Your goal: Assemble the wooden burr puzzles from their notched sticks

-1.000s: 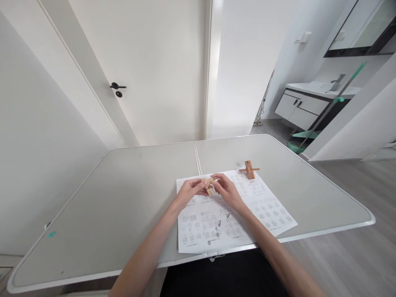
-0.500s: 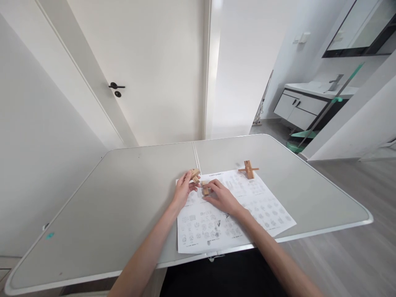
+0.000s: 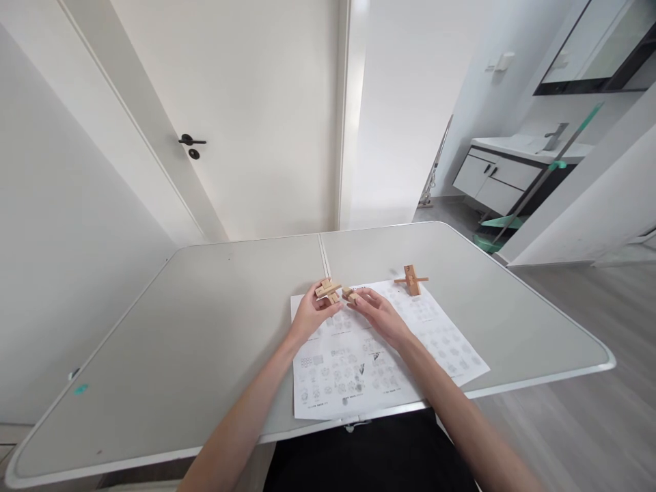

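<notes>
Above the printed sheet (image 3: pixel 359 403), my left hand (image 3: pixel 310 314) is closed around a cluster of light wooden puzzle pieces (image 3: pixel 328 290) fitted across each other. Just to its right, my right hand (image 3: pixel 379 314) pinches a notched wooden puzzle piece (image 3: pixel 349 295) between thumb and fingers. A small gap separates the piece from the cluster. How the cluster's parts interlock is too small to make out. Beyond my right hand, a darker wooden puzzle (image 3: pixel 411 280) with a crossing bar stands by the sheet's far right edge.
The sheet lies on a grey folding table (image 3: pixel 205 342) with a pale rim and a centre seam. Behind the table is a white door (image 3: pixel 256 102) with a black handle (image 3: pixel 192 141). A green dustpan (image 3: pixel 489 242) and a washbasin cabinet (image 3: pixel 499 174) stand at the right.
My right hand has lifted the notched puzzle piece off the sheet and brought it up beside the cluster. My left hand has turned the cluster, so more of it shows.
</notes>
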### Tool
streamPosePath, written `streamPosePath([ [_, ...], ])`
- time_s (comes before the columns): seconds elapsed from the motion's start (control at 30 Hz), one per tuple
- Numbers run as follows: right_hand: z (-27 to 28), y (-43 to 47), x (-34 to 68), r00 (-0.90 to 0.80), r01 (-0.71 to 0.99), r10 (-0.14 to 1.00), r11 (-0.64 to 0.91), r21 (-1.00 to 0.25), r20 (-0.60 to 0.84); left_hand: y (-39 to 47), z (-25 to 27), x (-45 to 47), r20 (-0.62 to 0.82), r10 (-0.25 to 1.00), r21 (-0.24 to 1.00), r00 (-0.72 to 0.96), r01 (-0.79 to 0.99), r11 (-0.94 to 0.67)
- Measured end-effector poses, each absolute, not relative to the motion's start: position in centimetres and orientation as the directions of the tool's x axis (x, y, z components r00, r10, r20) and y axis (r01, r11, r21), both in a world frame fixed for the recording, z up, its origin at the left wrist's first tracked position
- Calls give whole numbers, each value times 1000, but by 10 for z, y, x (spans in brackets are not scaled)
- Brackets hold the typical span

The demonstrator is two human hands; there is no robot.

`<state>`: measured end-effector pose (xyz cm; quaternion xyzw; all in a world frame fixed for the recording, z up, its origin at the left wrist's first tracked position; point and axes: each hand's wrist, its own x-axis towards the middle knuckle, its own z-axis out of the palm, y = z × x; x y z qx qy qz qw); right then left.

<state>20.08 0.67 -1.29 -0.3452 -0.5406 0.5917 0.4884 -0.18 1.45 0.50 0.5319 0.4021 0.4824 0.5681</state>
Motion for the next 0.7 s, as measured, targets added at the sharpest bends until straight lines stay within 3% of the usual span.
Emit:
streamPosePath([
  [0.2, -9, 8, 201, -347, -423, 935, -92, -901, 68, 6, 11, 0, 218, 964, 951, 153, 190, -245],
  [0.7, -21, 5, 195, -305, -419, 951, -176, -891, -44, 5, -6, 2, 405, 880, 772, 249, 423, -475],
])
